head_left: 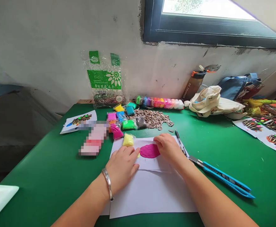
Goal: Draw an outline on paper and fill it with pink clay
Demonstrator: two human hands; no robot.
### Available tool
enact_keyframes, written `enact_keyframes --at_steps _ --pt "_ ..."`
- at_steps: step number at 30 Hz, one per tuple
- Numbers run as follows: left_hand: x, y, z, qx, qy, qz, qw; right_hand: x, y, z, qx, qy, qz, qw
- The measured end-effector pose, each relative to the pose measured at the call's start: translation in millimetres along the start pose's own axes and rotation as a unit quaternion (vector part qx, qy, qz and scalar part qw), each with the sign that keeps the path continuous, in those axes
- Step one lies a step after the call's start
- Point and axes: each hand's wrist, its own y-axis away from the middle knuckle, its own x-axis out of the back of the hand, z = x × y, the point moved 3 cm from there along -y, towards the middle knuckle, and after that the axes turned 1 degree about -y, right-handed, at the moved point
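A flat magenta piece of modelling clay point(149, 151) lies on a small white sheet of paper point(149, 165), with short pen lines drawn beneath it. My left hand point(123, 162), a silver bangle at its wrist, rests on the paper at the clay's left edge, thumb apart from the fingers. A bit of pale yellow clay point(138, 155) shows at its index fingertip. My right hand point(169, 148) is at the clay's right edge with curled fingers; what they hold, if anything, is hidden. Just above my left hand sits a packet of pale yellow clay point(128, 139).
Several coloured clay packets point(129, 124) and a heap of sunflower seeds point(155, 119) lie behind the paper. A black pen point(179, 142) and blue utility knife point(227, 179) are on the right. Further back stand a seed bag point(106, 83), a bottle point(193, 83) and a cloth bag point(208, 101).
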Motion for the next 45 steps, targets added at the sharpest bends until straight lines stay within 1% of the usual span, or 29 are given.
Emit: enact_keyframes --at_steps 5,12,19,20,22,25,26,28,30,31,33,40,45 --pt "1.2 -1.2 2.6 -0.006 -0.016 -0.004 1.0 -2.7 -3.6 0.2 0.004 -0.015 0.016 1.0" --pt "-1.1 -3.0 -0.5 0.0 0.002 0.009 1.0 -3.5 -3.2 0.0 0.002 -0.017 0.011 1.0" --pt "0.2 -2.2 -2.2 0.009 0.015 -0.006 1.0 -5.6 -3.2 1.4 0.004 -0.015 0.007 1.0" --pt "0.3 -2.5 -3.1 0.008 0.021 -0.007 1.0 -5.6 -3.2 1.6 0.004 -0.015 0.013 1.0" --pt "0.6 -3.6 -5.8 0.01 0.04 -0.009 0.999 -2.3 -2.4 -0.6 0.009 -0.018 0.044 0.999" --pt "1.7 -4.8 -10.3 0.01 0.067 -0.016 0.998 10.1 3.5 -14.3 0.052 -0.032 0.098 0.993" --pt "2.2 -4.8 -11.2 0.006 0.071 -0.019 0.997 13.6 6.7 -21.6 0.078 -0.035 0.088 0.992" --pt "3.1 -4.0 -12.1 -0.008 0.072 -0.022 0.997 17.6 14.5 -37.6 0.134 -0.035 0.022 0.99" --pt "3.4 -2.8 -12.7 -0.018 0.069 -0.02 0.997 18.4 23.3 -51.2 0.176 -0.024 -0.051 0.983" --pt "3.3 -2.2 -13.0 -0.021 0.068 -0.018 0.997 18.1 27.4 -56.3 0.191 -0.014 -0.078 0.978" --pt "2.3 -1.1 -13.9 -0.027 0.068 -0.016 0.997 17.4 33.9 -62.5 0.209 0.003 -0.111 0.972" --pt "1.6 1.9 -13.9 -0.029 0.063 -0.02 0.997 20.1 41.7 -64.6 0.225 0.033 -0.136 0.964" --pt "1.2 3.2 -12.1 -0.032 0.047 -0.016 0.998 17.8 43.6 -64.8 0.219 0.059 -0.147 0.963"
